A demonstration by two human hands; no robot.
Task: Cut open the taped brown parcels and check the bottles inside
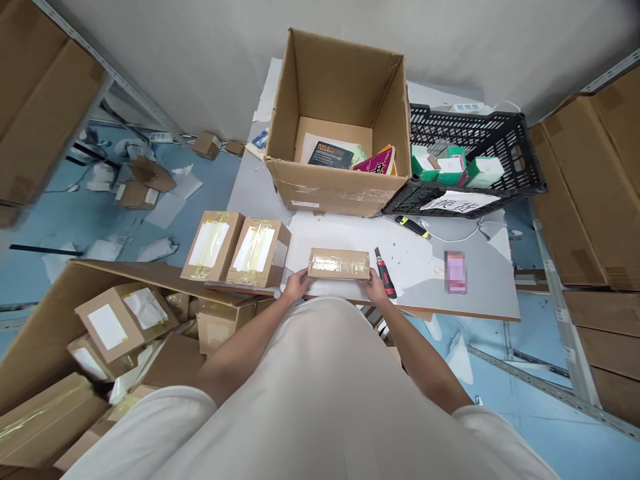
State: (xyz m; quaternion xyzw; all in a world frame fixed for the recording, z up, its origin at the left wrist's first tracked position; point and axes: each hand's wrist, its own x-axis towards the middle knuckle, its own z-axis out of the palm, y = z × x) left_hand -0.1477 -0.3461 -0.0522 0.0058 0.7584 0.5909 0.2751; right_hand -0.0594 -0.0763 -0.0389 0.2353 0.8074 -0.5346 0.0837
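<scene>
A small cardboard box (339, 263), its top covered with shiny tape, lies at the front edge of the table. My left hand (297, 285) grips its left end and my right hand (374, 287) its right end; the fingers are partly hidden at the box's ends. Just right of my right hand lies a red and black box cutter (385, 272). Left of my left hand stand two taped cardboard boxes with white labels, the nearer one (266, 257) beside the farther one (210, 245).
A large open carton (325, 185) with books stands at the back of the table (420, 263). Right of it is a black plastic crate (520, 157) holding green-and-white boxes. A yellow and black cutter (413, 227) lies before the crate. At lower left, a big carton (30, 320) holds several parcels.
</scene>
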